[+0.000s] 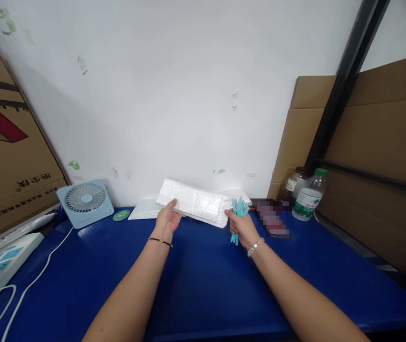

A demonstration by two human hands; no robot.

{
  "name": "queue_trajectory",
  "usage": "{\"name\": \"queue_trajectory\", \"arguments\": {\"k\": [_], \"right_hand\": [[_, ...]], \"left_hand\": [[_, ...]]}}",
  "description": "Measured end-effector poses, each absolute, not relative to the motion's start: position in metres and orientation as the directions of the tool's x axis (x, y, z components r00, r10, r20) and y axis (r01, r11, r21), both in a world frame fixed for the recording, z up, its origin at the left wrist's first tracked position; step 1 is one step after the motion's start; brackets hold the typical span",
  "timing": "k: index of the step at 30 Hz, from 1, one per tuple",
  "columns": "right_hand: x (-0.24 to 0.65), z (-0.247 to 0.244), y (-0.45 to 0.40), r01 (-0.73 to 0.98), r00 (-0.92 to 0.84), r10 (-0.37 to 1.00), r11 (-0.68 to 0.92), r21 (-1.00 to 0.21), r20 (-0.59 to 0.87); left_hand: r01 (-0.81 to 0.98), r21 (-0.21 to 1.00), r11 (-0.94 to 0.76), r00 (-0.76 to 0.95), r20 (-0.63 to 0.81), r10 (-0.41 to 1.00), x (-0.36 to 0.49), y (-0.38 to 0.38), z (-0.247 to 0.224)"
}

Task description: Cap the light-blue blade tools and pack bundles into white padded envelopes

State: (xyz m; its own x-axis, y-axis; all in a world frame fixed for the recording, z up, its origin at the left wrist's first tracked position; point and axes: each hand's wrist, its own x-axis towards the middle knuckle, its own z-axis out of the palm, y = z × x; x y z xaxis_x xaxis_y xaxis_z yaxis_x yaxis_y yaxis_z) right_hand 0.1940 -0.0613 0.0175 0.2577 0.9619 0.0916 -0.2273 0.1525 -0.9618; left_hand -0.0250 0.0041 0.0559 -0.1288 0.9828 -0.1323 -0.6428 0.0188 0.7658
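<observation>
A white bubble-wrap packet (196, 202) is held up near the back of the blue table (203, 285), against the white wall. My left hand (168, 219) is closed on its left part, thumb on the front. Wrapped in the fingers of my right hand (241, 227) is a bunch of light-blue sticks (240, 207), whose ends stick out above and below the fist. That hand is beside the packet's right end; whether it also touches the packet I cannot tell. More flat white packaging (145, 209) lies behind the held packet.
At the left are a light-blue fan (87, 202), a green round disc (121, 215), a white power strip (8, 266) with cables and a large carton (6, 137). A phone (270, 216), two bottles (309, 197) and cardboard sheets (384, 156) are at the right.
</observation>
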Motion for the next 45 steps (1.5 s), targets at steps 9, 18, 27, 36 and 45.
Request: {"name": "queue_trajectory", "arguments": {"k": [9, 18, 27, 36, 45], "right_hand": [[0.208, 0.03, -0.067, -0.131, 0.079, 0.996, 0.052, -0.99, 0.042], [0.217, 0.038, -0.071, -0.117, 0.08, 0.99, 0.121, -0.986, 0.112], [0.202, 0.139, -0.081, -0.425, 0.344, 0.824, 0.565, -0.707, 0.451], [0.136, 0.139, -0.067, -0.091, 0.151, 0.874, 0.477, -0.874, 0.461], [0.133, 0.172, -0.062, 0.171, -0.284, 0.836, 0.526, -0.833, 0.47]], "left_hand": [[0.652, 0.357, -0.669, 0.471, 0.501, 0.726, -0.034, -0.02, 0.064], [0.738, 0.236, -0.632, 0.566, 0.292, 0.77, -0.01, -0.031, 0.05], [0.532, 0.55, -0.644, 0.388, 0.517, 0.763, 0.0, -0.04, 0.064], [0.218, 0.761, -0.611, 0.306, 0.541, 0.784, 0.003, -0.046, 0.069], [-0.304, 0.918, -0.255, 0.519, 0.384, 0.764, -0.019, -0.036, 0.065]]}}
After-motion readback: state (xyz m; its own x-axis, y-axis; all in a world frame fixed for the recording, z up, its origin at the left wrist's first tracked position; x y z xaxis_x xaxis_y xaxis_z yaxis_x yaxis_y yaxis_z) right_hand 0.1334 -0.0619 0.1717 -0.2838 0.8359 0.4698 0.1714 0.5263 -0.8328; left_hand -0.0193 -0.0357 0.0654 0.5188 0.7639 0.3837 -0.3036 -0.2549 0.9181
